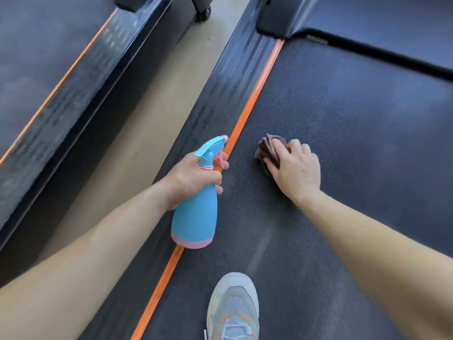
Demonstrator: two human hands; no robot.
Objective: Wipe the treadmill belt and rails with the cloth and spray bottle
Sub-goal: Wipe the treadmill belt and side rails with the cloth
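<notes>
Belt (355,133): dark, fine-dimpled rubber, edged at 9 o'clock by one orange strip (252,104) and a ribbed black rail (220,101). Right hand (295,170) pressed flat on one crumpled brown cloth (268,150) at belt centre. Left hand (193,179) clenched round neck of one smooth blue spray bottle (196,214) — pink base and trigger, contents not visible — at 8 o'clock from cloth. One grey mesh shoe (232,310) at 6 o'clock.
</notes>
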